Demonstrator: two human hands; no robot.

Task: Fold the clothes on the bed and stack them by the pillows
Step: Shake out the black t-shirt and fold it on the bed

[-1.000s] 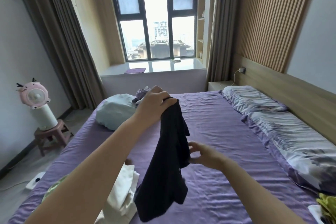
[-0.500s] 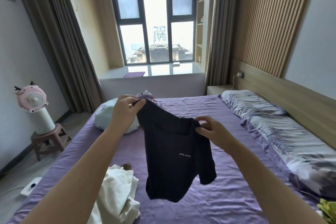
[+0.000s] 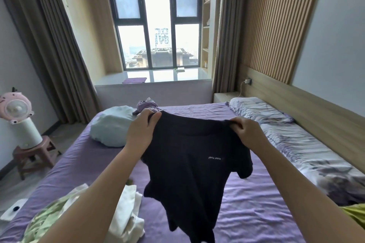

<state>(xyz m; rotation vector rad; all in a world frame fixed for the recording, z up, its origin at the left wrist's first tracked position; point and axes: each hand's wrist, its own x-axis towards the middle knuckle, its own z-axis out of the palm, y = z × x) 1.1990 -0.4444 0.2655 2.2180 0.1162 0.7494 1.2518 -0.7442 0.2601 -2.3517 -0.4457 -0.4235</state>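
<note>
We held a black T-shirt (image 3: 189, 163) up in the air above the bed (image 3: 246, 213), spread between both hands. Our left hand (image 3: 141, 132) pinched one shoulder of the shirt, thumb and fingers curled round the fabric, and our right hand (image 3: 245, 132) gripped the other shoulder the same way. The shirt hung down from the two hands with its neckline between them and a small white logo on the chest below the right hand; one short sleeve drooped under the right wrist.

Below our left forearm lay a white garment (image 3: 128, 215), crumpled on the purple sheet, and further to that side a pale green garment (image 3: 49, 221). Beyond the left hand sat a light blue bundle (image 3: 110, 126) with a lilac piece of cloth (image 3: 147, 104) just behind it. To the right of the right hand two pillows (image 3: 296, 140) lay in a row along the headboard (image 3: 316, 116). A yellow-green cloth (image 3: 355, 215) showed under the right forearm, at the edge of the view.
</note>
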